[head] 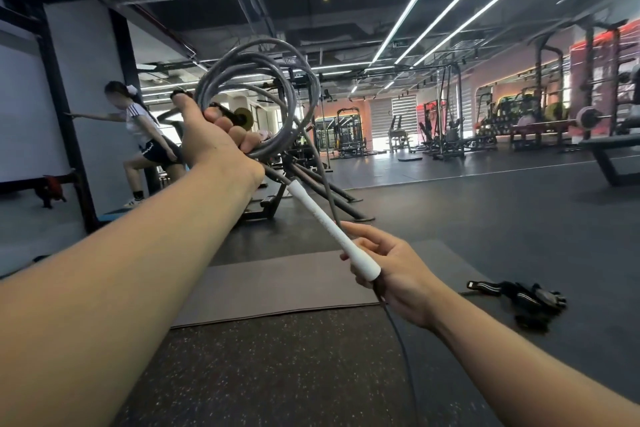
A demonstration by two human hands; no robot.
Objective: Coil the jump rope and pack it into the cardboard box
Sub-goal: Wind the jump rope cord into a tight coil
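My left hand point(211, 137) is raised in front of me and grips a grey jump rope point(277, 61) wound into several loops. A white handle point(329, 230) slants down from the coil to my right hand point(391, 274), which holds its lower end. A dark length of rope point(398, 340) trails from under my right hand toward the floor. No cardboard box is in view.
A grey mat point(277, 284) lies on the speckled rubber floor below my hands. Black gloves and straps point(519, 302) lie on the floor at the right. A person stretches against the wall at the left point(138, 128). Gym racks and benches fill the background.
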